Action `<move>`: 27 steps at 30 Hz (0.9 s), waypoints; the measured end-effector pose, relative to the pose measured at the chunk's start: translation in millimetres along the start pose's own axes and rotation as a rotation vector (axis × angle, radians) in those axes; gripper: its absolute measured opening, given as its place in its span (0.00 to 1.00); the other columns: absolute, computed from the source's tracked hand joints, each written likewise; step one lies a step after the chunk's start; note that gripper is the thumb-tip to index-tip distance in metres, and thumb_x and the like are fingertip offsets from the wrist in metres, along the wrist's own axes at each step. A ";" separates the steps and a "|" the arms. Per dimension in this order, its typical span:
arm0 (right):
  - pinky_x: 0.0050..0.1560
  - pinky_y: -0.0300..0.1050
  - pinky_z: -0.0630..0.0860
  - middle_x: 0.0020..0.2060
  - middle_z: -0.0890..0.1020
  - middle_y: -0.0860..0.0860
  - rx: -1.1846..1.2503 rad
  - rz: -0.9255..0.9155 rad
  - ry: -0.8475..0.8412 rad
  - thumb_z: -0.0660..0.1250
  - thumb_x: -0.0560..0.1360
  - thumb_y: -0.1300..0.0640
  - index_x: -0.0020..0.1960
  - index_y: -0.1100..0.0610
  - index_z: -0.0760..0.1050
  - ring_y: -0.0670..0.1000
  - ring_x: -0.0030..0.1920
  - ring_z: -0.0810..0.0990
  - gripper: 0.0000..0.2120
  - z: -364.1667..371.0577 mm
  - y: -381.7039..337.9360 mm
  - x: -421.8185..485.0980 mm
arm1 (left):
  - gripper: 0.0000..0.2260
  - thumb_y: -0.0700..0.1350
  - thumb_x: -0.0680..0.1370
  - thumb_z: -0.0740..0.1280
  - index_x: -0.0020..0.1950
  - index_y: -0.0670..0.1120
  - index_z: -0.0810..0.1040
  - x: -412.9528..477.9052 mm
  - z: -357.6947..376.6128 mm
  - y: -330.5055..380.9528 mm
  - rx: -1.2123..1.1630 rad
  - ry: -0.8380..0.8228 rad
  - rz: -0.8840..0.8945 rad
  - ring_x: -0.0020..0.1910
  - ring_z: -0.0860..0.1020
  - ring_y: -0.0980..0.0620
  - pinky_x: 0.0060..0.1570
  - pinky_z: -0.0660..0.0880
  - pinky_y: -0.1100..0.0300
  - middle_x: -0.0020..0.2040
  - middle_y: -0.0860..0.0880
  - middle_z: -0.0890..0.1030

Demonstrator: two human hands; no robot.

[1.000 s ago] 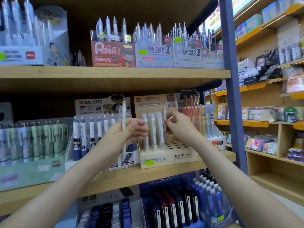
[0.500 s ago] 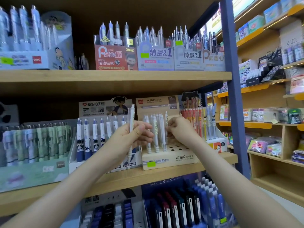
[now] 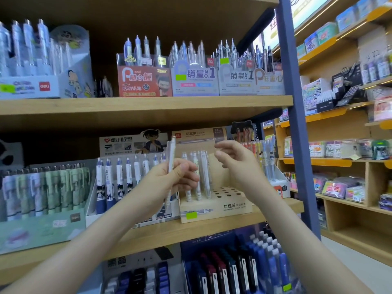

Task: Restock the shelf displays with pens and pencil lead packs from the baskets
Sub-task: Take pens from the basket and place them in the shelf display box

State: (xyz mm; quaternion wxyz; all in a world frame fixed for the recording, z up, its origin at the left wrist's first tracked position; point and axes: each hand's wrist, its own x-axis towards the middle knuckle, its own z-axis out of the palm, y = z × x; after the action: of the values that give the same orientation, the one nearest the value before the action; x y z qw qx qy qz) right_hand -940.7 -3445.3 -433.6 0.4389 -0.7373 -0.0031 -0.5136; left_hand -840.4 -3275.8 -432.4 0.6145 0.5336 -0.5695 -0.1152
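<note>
Left hand: the left hand is closed around a slim white mechanical pencil, thumb and fingers wrapped on its lower barrel, and holds it upright.
Pencil in hand: not placed yet; it stands in the air just left of the pale cardboard display stand with a grid of round holes, its cap level with the stand's header card.
Right hand: the right hand holds nothing, its fingers loosely curled, thumb and forefinger apart. It hovers above the stand's right part, touching nothing that I can see.
Stand: it sits at the front edge of the middle wooden shelf, towards that shelf's right end.
Done so far: a small cluster of matching white pencils is seated in the stand's left rear holes.
Left to do: most of the open holes across the front and right are unfilled, so by my reckoning this stand is only partly stocked. The held pencil looks next in line.
Lead packs: none that I can pick out here.
Baskets: out of sight, so what stock remains I cannot tell.
Neighbours: the box of blue-and-white pens, just left of the stand, looks full in its back rows.
</note>
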 end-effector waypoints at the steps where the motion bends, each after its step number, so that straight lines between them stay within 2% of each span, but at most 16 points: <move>1: 0.50 0.38 0.74 0.48 0.79 0.42 0.020 -0.024 -0.090 0.66 0.76 0.55 0.53 0.45 0.77 0.38 0.48 0.77 0.08 -2.8 -8.3 -6.1 | 0.14 0.47 0.75 0.61 0.51 0.39 0.77 1.3 3.9 0.2 0.019 -0.031 -0.017 0.42 0.81 0.50 0.47 0.79 0.61 0.40 0.46 0.83; 2: 0.52 0.38 0.74 0.49 0.80 0.40 0.008 -0.033 -0.196 0.66 0.76 0.54 0.54 0.44 0.78 0.36 0.49 0.77 0.09 -3.9 -15.1 -11.3 | 0.14 0.47 0.75 0.61 0.52 0.39 0.77 2.9 8.1 0.5 0.045 -0.068 -0.038 0.42 0.81 0.50 0.47 0.79 0.61 0.41 0.45 0.82; 4: 0.56 0.42 0.75 0.51 0.81 0.44 -0.007 -0.031 -0.325 0.66 0.76 0.56 0.54 0.45 0.80 0.40 0.52 0.77 0.10 -2.6 -22.5 -17.8 | 0.14 0.47 0.76 0.61 0.52 0.39 0.77 5.8 17.0 1.3 0.096 -0.138 -0.069 0.42 0.81 0.50 0.47 0.79 0.60 0.42 0.45 0.82; 9: 0.55 0.54 0.75 0.46 0.82 0.58 0.080 -0.048 -0.364 0.65 0.77 0.59 0.48 0.52 0.82 0.58 0.47 0.78 0.07 -6.9 -25.7 -21.8 | 0.08 0.42 0.80 0.60 0.50 0.40 0.77 14.5 31.0 2.4 0.193 -0.186 -0.114 0.40 0.81 0.53 0.43 0.78 0.64 0.41 0.45 0.81; 10: 0.53 0.55 0.75 0.46 0.81 0.60 0.067 -0.050 -0.374 0.65 0.77 0.59 0.48 0.53 0.82 0.59 0.45 0.77 0.07 -8.3 -24.4 -21.6 | 0.08 0.42 0.80 0.61 0.50 0.40 0.77 15.9 33.4 2.8 0.201 -0.197 -0.129 0.40 0.81 0.53 0.44 0.78 0.64 0.41 0.45 0.82; 12: 0.50 0.51 0.76 0.44 0.81 0.58 0.092 -0.057 -0.335 0.64 0.77 0.59 0.48 0.55 0.81 0.55 0.44 0.78 0.06 -9.7 -22.3 -19.5 | 0.08 0.44 0.79 0.64 0.55 0.43 0.77 17.7 37.8 1.5 0.296 -0.183 -0.122 0.44 0.82 0.54 0.46 0.78 0.64 0.46 0.47 0.82; 14: 0.48 0.44 0.78 0.43 0.82 0.54 0.176 -0.071 -0.191 0.62 0.79 0.58 0.50 0.56 0.77 0.51 0.45 0.81 0.06 -12.1 -21.3 -15.4 | 0.14 0.48 0.77 0.67 0.62 0.47 0.74 17.3 38.0 -9.0 0.572 -0.029 0.019 0.53 0.79 0.58 0.52 0.76 0.65 0.54 0.52 0.80; 16: 0.44 0.40 0.79 0.43 0.82 0.53 0.192 -0.105 -0.006 0.59 0.80 0.59 0.50 0.57 0.74 0.48 0.43 0.82 0.06 -17.9 -18.8 -10.3 | 0.18 0.51 0.78 0.65 0.66 0.48 0.71 11.5 32.8 -18.3 0.930 0.229 0.368 0.59 0.73 0.60 0.59 0.69 0.68 0.59 0.54 0.76; 18: 0.41 0.37 0.79 0.42 0.82 0.52 0.085 -0.116 0.086 0.59 0.80 0.59 0.51 0.57 0.73 0.46 0.42 0.82 0.05 -20.6 -10.3 -5.9 | 0.20 0.51 0.77 0.61 0.68 0.46 0.70 9.6 21.4 -29.7 1.257 0.305 0.650 0.64 0.69 0.54 0.65 0.62 0.64 0.64 0.49 0.73; 20: 0.42 0.39 0.79 0.41 0.82 0.51 -0.041 -0.094 0.092 0.60 0.80 0.59 0.52 0.57 0.73 0.47 0.43 0.82 0.04 -17.3 2.5 -3.4 | 0.22 0.52 0.77 0.61 0.69 0.46 0.69 11.6 12.1 -41.4 1.411 0.261 0.704 0.68 0.66 0.48 0.68 0.58 0.56 0.68 0.44 0.71; 22: 0.46 0.43 0.80 0.41 0.81 0.49 -0.107 -0.065 0.072 0.60 0.80 0.58 0.52 0.56 0.73 0.48 0.44 0.82 0.04 -11.6 13.9 -1.9 | 0.24 0.54 0.77 0.60 0.71 0.47 0.67 14.1 8.1 -50.0 1.489 0.218 0.670 0.71 0.63 0.45 0.70 0.57 0.51 0.71 0.43 0.68; 25: 0.49 0.50 0.80 0.41 0.82 0.48 -0.130 -0.022 0.015 0.60 0.80 0.56 0.51 0.54 0.73 0.44 0.42 0.82 0.05 -5.6 23.2 1.8 | 0.25 0.55 0.77 0.59 0.72 0.47 0.65 15.2 5.0 -57.1 1.553 0.195 0.658 0.73 0.61 0.45 0.72 0.56 0.49 0.73 0.42 0.66; 27: 0.49 0.51 0.80 0.41 0.83 0.49 -0.148 0.002 -0.018 0.59 0.80 0.54 0.51 0.52 0.73 0.44 0.41 0.82 0.05 -3.7 24.9 4.8 | 0.25 0.56 0.77 0.59 0.73 0.47 0.66 15.8 3.8 -56.7 1.557 0.200 0.667 0.73 0.60 0.45 0.72 0.54 0.50 0.73 0.42 0.65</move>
State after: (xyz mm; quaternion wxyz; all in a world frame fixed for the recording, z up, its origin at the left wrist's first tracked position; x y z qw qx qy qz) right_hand -929.9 -3465.1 -445.6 0.3838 -0.7723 0.0317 -0.5052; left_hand -812.0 -3312.5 -468.7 0.1216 0.6158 -0.5569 0.5439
